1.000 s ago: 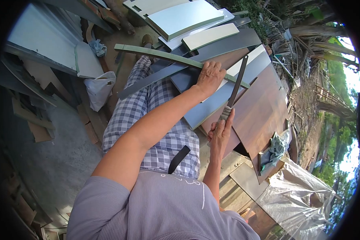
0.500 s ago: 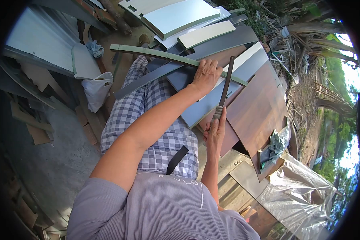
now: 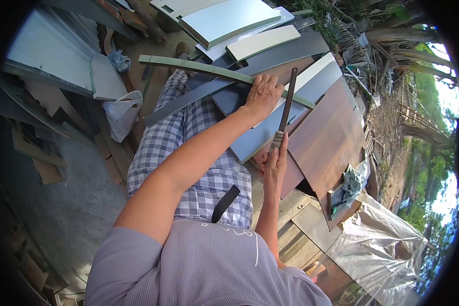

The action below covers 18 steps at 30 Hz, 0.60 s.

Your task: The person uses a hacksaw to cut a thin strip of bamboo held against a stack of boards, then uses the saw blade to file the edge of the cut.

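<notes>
My left hand (image 3: 264, 96) is closed over a long green strip (image 3: 199, 67), which looks like split bamboo and lies across the boards above my lap. My right hand (image 3: 274, 162) grips the wrapped handle of a long, dark, narrow-bladed tool (image 3: 287, 104). Its blade points up and away, crossing the strip just right of my left hand. Whether blade and strip touch, I cannot tell. Beneath both hands lies a blue-grey board (image 3: 255, 142).
Stacked panels include a white one (image 3: 229, 21) at the top and a brown one (image 3: 331, 137) at the right. A white bag (image 3: 122, 116) sits left of my checkered trousers. Clear plastic sheeting (image 3: 382, 245) covers something at the lower right.
The tool and my right hand have shifted very slightly up and to the left. The far left end of the strip has moved slightly. My left hand keeps its hold.
</notes>
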Each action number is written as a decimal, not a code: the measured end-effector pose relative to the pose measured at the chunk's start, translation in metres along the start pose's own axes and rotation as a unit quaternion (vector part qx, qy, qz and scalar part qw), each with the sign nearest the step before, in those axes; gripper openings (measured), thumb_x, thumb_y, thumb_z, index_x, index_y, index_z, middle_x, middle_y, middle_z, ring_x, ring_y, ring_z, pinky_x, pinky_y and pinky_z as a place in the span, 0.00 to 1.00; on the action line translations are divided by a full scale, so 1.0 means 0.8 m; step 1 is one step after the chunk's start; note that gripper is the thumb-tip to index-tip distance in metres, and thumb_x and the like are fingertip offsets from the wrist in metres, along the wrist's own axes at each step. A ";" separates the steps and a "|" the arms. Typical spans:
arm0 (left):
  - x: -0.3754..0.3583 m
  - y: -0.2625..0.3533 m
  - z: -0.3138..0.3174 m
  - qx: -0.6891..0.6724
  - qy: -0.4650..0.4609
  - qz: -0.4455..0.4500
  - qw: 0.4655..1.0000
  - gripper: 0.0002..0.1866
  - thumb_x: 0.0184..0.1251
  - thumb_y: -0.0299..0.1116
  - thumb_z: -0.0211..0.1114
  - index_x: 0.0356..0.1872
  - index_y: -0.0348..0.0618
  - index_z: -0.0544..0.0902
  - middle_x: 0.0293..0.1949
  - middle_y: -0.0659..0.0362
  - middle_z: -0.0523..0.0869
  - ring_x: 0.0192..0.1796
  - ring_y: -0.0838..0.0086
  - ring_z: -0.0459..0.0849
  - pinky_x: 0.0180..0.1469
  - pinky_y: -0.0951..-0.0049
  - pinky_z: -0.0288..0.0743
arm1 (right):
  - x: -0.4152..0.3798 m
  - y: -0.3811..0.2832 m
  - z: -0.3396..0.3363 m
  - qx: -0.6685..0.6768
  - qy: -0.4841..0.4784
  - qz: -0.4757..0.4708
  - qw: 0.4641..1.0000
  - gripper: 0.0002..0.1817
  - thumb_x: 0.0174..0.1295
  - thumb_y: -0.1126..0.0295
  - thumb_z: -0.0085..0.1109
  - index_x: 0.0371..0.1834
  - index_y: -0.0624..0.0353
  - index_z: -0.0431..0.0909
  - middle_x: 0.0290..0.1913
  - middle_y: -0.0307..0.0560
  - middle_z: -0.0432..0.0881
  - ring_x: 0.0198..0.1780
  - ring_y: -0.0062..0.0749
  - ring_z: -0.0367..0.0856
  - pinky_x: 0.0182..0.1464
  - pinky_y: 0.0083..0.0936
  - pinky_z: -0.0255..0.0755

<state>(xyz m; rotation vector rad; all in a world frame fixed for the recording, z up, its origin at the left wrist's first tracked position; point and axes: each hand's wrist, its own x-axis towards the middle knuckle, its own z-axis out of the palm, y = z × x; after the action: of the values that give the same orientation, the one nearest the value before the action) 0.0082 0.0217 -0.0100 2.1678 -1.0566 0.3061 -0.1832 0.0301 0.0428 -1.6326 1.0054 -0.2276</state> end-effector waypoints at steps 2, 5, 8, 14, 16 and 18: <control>0.000 0.000 0.000 0.000 0.019 0.002 1.000 0.05 0.58 0.27 0.60 0.35 0.45 0.82 0.38 0.57 0.77 0.48 0.65 0.76 0.53 0.64 0.65 | 0.008 -0.003 0.002 0.018 -0.007 -0.009 1.000 0.28 0.78 0.62 0.38 0.79 0.35 0.46 0.25 0.32 0.65 0.19 0.10 0.58 0.19 0.10 0.55; 0.000 0.000 0.002 0.007 0.024 0.004 1.000 0.05 0.58 0.27 0.60 0.34 0.45 0.82 0.37 0.57 0.77 0.47 0.65 0.76 0.53 0.63 0.65 | 0.008 -0.004 0.004 0.035 -0.016 -0.013 0.999 0.29 0.78 0.62 0.38 0.79 0.35 0.46 0.25 0.33 0.65 0.19 0.10 0.58 0.19 0.10 0.55; 0.000 0.000 0.000 0.006 0.025 0.006 1.000 0.05 0.58 0.26 0.59 0.34 0.45 0.82 0.37 0.57 0.77 0.47 0.65 0.76 0.53 0.64 0.65 | -0.006 -0.006 0.000 0.023 -0.012 0.012 1.000 0.29 0.78 0.61 0.38 0.79 0.35 0.45 0.25 0.33 0.65 0.19 0.10 0.58 0.19 0.10 0.55; 0.000 0.001 -0.002 -0.006 0.013 0.000 1.000 0.06 0.58 0.26 0.59 0.34 0.45 0.82 0.37 0.57 0.77 0.47 0.66 0.76 0.52 0.64 0.65 | -0.003 -0.002 -0.002 0.029 -0.015 0.020 0.999 0.29 0.78 0.61 0.37 0.79 0.34 0.45 0.25 0.33 0.65 0.19 0.10 0.58 0.19 0.10 0.55; 0.000 -0.001 0.000 0.001 0.017 0.002 1.000 0.06 0.57 0.26 0.59 0.35 0.45 0.82 0.37 0.57 0.77 0.47 0.66 0.76 0.52 0.64 0.65 | 0.007 -0.008 0.002 0.025 -0.016 0.001 1.000 0.29 0.78 0.61 0.37 0.79 0.34 0.45 0.25 0.33 0.65 0.19 0.10 0.58 0.19 0.10 0.55; -0.001 0.001 0.000 0.007 0.020 0.005 1.000 0.06 0.57 0.26 0.59 0.35 0.45 0.82 0.37 0.57 0.77 0.47 0.66 0.76 0.52 0.64 0.65 | 0.012 -0.018 0.002 0.023 -0.023 0.004 0.999 0.29 0.78 0.61 0.37 0.79 0.34 0.44 0.25 0.33 0.65 0.19 0.10 0.58 0.19 0.10 0.55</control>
<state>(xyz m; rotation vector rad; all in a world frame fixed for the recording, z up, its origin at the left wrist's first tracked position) 0.0073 0.0220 -0.0100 2.1605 -1.0469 0.3618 -0.1692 0.0242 0.0510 -1.5855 0.9655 -0.2047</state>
